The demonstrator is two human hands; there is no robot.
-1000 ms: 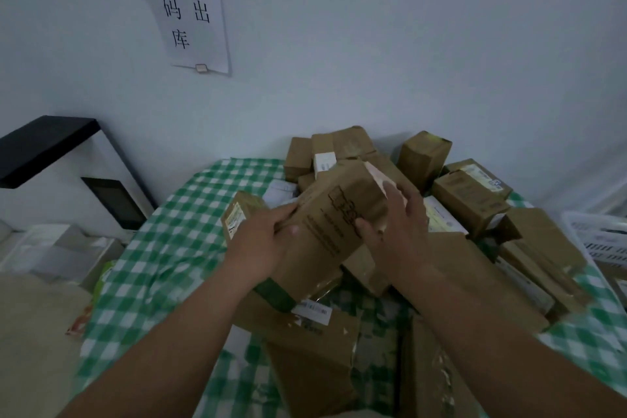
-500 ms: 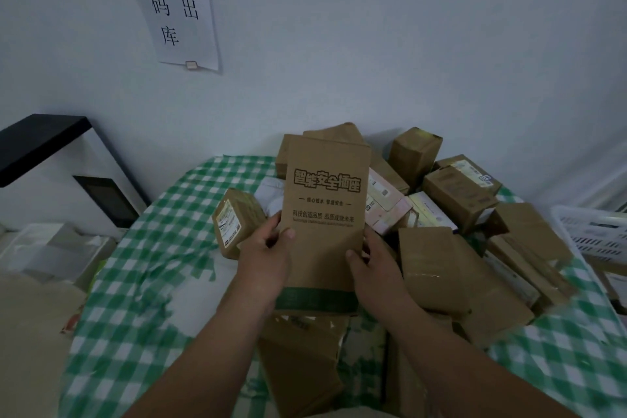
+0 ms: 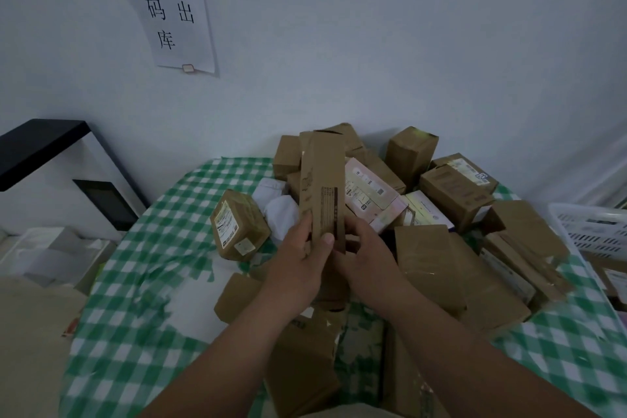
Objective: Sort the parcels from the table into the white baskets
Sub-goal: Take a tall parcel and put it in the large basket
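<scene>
Both hands, left (image 3: 298,268) and right (image 3: 368,256), gripping

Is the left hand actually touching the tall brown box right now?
Touching. The head view shows the left hand gripping the tall brown box, thumb pressed on its front face.

The box (image 3: 322,187) pinched in the fingers (image 3: 327,238) is plain brown card with a dark printed strip down its narrow face. Under the fingers the tablecloth (image 3: 142,268) is green-and-white check. Left of the fingers sits a brown parcel (image 3: 239,226) with a pale yellowish label; just right of them lies a pale pink box (image 3: 369,195). Far right, the basket (image 3: 590,227) is white lattice. High above hangs a white paper sign (image 3: 169,7) with black characters.
</scene>
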